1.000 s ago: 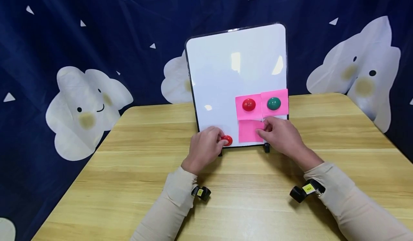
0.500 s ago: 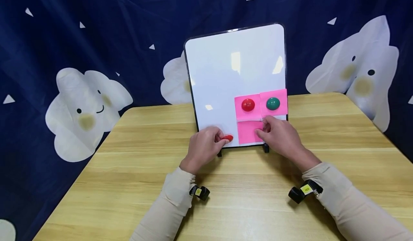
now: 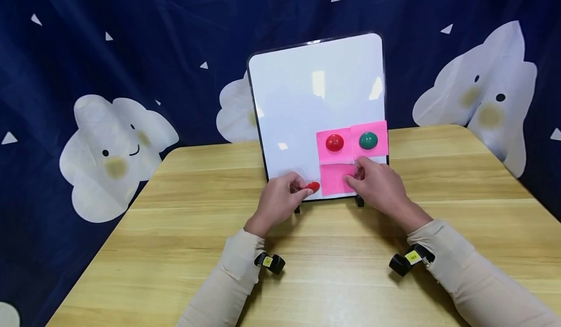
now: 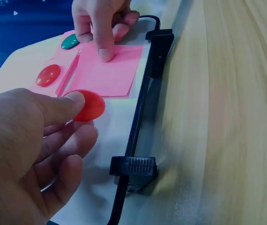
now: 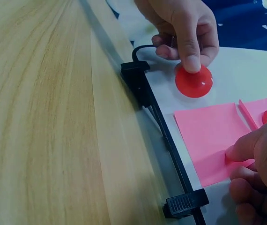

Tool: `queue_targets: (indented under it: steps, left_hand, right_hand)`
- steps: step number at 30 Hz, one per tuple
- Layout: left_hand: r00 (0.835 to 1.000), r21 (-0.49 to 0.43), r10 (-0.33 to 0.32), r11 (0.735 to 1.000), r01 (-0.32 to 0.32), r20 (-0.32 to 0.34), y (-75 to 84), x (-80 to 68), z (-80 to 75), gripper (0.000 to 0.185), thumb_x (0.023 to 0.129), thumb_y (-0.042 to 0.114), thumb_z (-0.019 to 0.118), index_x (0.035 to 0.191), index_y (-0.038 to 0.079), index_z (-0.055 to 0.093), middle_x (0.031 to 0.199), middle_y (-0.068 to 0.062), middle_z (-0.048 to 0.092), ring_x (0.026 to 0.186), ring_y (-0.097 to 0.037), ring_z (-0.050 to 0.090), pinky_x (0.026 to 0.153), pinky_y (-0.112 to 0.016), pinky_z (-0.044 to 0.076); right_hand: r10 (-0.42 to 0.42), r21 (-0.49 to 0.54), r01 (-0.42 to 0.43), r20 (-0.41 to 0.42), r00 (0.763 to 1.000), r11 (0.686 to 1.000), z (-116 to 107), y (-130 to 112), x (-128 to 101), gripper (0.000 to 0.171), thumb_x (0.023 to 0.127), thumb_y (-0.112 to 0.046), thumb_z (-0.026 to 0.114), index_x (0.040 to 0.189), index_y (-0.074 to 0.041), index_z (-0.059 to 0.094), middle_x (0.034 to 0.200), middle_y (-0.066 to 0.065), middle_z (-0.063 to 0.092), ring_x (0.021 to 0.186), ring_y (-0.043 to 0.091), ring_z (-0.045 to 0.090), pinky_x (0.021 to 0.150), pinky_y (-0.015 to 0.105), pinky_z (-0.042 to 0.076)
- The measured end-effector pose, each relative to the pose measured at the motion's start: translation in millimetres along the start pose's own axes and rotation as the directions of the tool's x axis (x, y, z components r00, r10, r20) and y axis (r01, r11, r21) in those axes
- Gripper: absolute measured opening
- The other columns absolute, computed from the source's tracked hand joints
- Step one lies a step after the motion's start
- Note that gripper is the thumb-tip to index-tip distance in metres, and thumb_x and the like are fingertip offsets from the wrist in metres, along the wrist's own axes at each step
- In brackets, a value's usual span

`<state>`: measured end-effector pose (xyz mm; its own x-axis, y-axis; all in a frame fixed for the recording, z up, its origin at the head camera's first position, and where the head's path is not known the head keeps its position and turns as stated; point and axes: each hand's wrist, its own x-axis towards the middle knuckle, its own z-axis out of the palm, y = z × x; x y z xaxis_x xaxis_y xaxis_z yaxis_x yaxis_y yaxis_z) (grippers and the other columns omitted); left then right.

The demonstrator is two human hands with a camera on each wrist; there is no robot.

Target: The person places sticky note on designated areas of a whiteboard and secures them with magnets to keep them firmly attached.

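A white magnetic board [image 3: 307, 103] stands upright on the wooden table [image 3: 175, 229]. Two pink notes sit at its lower right, one under a red magnet [image 3: 334, 142], one under a green magnet [image 3: 368, 140]. A third pink note [image 3: 334, 178] [image 4: 107, 70] [image 5: 213, 133] lies below them, and my right hand [image 3: 377, 183] presses it to the board with a thumb [image 4: 104, 47]. My left hand [image 3: 280, 200] pinches a loose red magnet [image 3: 312, 187] [image 4: 87, 105] [image 5: 194, 80] against the board, just left of that note.
A dark blue cloth with white clouds [image 3: 114, 142] hangs behind the table. The board rests on black feet [image 4: 136, 166] [image 5: 185, 204] near the table's middle. Bare wood lies in front and to both sides.
My left hand has slid the loose red magnet a little to the right along the board, closer to the lower pink note. My right hand stays on the note.
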<state>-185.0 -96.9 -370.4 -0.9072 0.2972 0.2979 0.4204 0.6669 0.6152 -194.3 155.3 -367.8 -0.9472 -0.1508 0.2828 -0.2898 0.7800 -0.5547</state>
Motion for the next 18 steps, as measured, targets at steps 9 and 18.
queue_targets:
  steps: [9,18]
  left_hand:
    - [1.000,-0.100,-0.008,0.995,0.009,0.010,1.6,-0.9,2.5,0.010,0.089,0.015,0.078,0.093,0.014,0.068,0.081,0.007,0.067,0.066,-0.008,0.060,0.062,-0.026,0.050]
    - [1.000,-0.109,-0.004,0.994,0.004,0.003,4.6,0.2,4.8,0.014,0.091,0.017,0.076,0.104,0.013,0.074,0.083,0.008,0.068,0.068,-0.007,0.061,0.058,-0.026,0.052]
  right_hand:
    - [0.001,-0.008,-0.001,0.003,1.000,1.000,2.6,-1.3,0.5,0.023,0.088,-0.022,0.076,0.091,-0.010,0.057,0.069,0.002,0.060,0.059,0.019,0.053,0.054,0.034,0.042]
    - [0.000,-0.017,0.000,0.000,1.000,1.000,2.1,-2.8,-0.4,0.024,0.088,-0.022,0.077,0.090,-0.010,0.057,0.068,0.002,0.060,0.058,0.018,0.052,0.053,0.034,0.042]
